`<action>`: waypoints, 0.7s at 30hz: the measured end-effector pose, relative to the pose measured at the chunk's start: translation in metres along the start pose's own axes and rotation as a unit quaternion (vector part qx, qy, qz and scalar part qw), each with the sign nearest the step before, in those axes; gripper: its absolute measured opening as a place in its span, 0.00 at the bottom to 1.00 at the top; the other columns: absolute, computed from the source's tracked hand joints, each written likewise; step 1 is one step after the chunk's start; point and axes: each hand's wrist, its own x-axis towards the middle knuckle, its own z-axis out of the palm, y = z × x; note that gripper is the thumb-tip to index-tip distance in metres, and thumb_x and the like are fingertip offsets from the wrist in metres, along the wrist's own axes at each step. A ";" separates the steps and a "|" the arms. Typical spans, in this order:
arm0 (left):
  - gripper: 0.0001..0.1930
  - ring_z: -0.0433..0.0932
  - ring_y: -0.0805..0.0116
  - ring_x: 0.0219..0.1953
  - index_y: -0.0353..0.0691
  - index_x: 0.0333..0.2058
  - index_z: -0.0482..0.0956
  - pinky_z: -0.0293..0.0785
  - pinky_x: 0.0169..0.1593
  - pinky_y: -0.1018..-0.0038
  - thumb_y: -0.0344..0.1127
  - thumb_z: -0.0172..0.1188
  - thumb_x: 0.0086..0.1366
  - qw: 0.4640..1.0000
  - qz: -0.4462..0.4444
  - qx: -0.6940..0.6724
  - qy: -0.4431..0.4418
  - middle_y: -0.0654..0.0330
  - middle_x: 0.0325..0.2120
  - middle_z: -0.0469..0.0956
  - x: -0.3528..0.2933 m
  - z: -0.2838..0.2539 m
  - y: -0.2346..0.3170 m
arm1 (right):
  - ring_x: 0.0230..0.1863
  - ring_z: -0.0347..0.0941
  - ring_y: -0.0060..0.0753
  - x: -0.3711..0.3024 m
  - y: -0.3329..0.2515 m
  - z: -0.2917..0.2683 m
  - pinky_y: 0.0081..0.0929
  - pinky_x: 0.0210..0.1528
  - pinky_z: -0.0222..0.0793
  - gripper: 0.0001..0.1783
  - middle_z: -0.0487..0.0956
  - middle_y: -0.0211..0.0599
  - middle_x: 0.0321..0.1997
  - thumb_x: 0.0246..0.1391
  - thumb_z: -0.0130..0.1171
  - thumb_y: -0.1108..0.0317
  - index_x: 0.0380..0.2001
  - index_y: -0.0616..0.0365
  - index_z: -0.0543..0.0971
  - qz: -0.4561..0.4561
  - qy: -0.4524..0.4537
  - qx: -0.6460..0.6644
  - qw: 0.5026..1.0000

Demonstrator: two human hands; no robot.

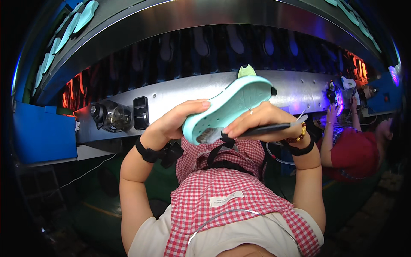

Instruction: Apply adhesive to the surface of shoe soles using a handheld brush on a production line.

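Observation:
A mint-green shoe sole is held up over my apron, tilted, with its hollow inner side showing and small dark holes along one edge. My left hand grips its left edge, with the thumb on top. In my right hand is a brush with a black handle. Its pale bristles touch the inside of the sole at the near end, and my right fingers also lie against the sole's right side. Behind the sole's far end, a yellow-green piece sticks out; most of it is hidden.
On the metal ledge ahead stand a clear jug with a dark lid and a black tray. Dim shoe parts line the dark slot beyond. A blue box is at left. To the right, a co-worker in red works under purple light.

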 end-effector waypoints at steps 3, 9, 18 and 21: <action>0.24 0.75 0.65 0.37 0.29 0.46 0.67 0.72 0.40 0.74 0.43 0.48 0.58 0.999 -0.021 0.001 0.025 0.50 0.38 0.74 -0.007 -0.010 -0.007 | 0.40 0.75 0.39 -0.002 -0.015 -0.010 0.28 0.43 0.70 0.11 0.78 0.45 0.35 0.40 0.60 0.78 0.32 0.63 0.77 0.027 -0.044 -0.018 0.998; 0.25 0.76 0.64 0.34 0.29 0.45 0.69 0.72 0.39 0.73 0.45 0.49 0.55 0.998 0.025 -0.060 0.009 0.49 0.37 0.74 -0.026 -0.015 -0.004 | 0.39 0.76 0.39 -0.011 -0.003 0.004 0.29 0.44 0.70 0.12 0.78 0.46 0.36 0.39 0.60 0.80 0.33 0.63 0.78 0.018 0.042 -0.023 0.999; 0.25 0.75 0.65 0.34 0.28 0.43 0.70 0.71 0.38 0.75 0.46 0.48 0.55 0.990 0.104 -0.091 0.041 0.51 0.35 0.75 -0.050 -0.037 -0.007 | 0.35 0.77 0.35 -0.019 -0.002 0.020 0.23 0.40 0.72 0.11 0.78 0.44 0.34 0.37 0.61 0.81 0.29 0.62 0.78 0.008 0.132 -0.074 0.988; 0.28 0.76 0.63 0.36 0.30 0.46 0.68 0.70 0.43 0.74 0.51 0.46 0.57 0.971 0.114 -0.210 0.003 0.50 0.39 0.74 -0.051 -0.041 0.002 | 0.36 0.76 0.34 -0.024 -0.025 0.020 0.24 0.37 0.70 0.12 0.79 0.39 0.33 0.35 0.64 0.76 0.29 0.60 0.79 0.004 0.106 -0.096 0.990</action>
